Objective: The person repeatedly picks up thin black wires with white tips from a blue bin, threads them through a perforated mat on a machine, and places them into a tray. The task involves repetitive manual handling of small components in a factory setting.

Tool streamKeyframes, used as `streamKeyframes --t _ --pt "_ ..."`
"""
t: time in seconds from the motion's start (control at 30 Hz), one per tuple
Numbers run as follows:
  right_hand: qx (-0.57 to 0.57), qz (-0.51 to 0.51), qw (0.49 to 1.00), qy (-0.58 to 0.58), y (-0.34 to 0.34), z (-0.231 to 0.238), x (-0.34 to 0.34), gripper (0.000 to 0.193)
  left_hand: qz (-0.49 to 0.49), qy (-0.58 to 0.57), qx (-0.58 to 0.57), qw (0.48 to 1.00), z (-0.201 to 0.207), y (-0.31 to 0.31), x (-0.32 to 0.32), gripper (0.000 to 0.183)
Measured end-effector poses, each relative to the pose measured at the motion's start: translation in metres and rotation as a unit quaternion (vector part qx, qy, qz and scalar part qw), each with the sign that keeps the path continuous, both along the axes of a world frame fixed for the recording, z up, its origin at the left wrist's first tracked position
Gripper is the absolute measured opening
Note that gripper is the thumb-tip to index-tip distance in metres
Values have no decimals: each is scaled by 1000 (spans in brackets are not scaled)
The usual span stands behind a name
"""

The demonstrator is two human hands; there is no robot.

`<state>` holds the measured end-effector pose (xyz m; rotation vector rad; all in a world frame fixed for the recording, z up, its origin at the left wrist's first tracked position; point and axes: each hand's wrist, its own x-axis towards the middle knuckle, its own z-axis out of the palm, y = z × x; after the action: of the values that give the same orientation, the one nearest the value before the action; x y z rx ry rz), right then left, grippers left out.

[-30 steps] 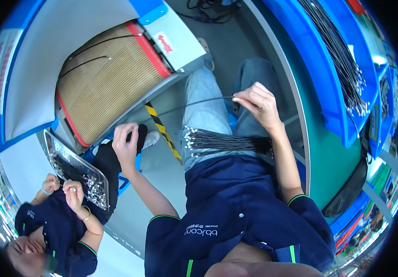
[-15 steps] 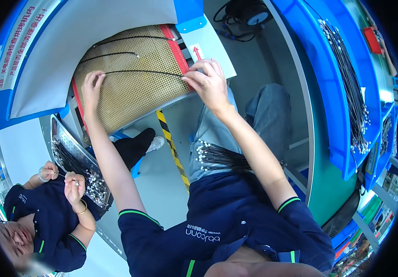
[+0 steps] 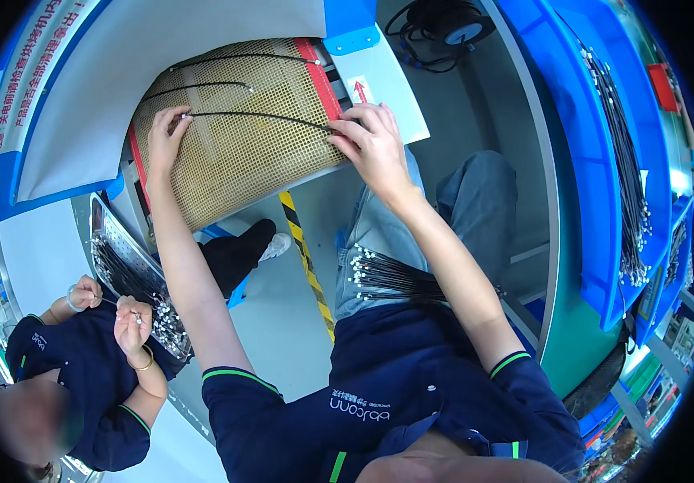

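Observation:
A thin black cable (image 3: 258, 115) stretches across the tan mesh conveyor belt (image 3: 242, 169) between my two hands. At its left end, near a small pale connector, my left hand (image 3: 168, 138) is closed in a pinch. My right hand (image 3: 371, 138) pinches the other end beside the belt's red edge strip (image 3: 325, 90); its fingers cover that end. Two more black cables, an upper one (image 3: 242, 58) and a shorter one (image 3: 202, 85), lie farther back on the mesh. A bundle of black cables (image 3: 399, 275) with pale ends rests across my lap.
The machine's pale hood (image 3: 121, 88) arches over the belt's far left. On the left, a co-worker's hands (image 3: 131, 324) hold a cable beside a metal tray (image 3: 105, 213) of cables. Blue bins (image 3: 596, 241) with black cables stand at right. Yellow-black tape (image 3: 298, 241) marks the floor.
My hands and the stretched cable have shifted slightly farther back on the belt, closer to the shorter cable. The whole view has moved a little. The co-worker's head has turned.

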<state>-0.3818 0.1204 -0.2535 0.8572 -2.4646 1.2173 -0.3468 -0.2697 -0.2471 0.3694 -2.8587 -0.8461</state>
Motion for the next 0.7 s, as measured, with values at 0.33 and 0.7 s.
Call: streamKeyframes --t 0.33,0.7 --pt "189 129 927 -297 163 12 101 20 57 122 48 990 44 152 78 36" --pt "234 142 847 -455 192 -3 140 24 -113 -66 247 960 -16 314 163 23"
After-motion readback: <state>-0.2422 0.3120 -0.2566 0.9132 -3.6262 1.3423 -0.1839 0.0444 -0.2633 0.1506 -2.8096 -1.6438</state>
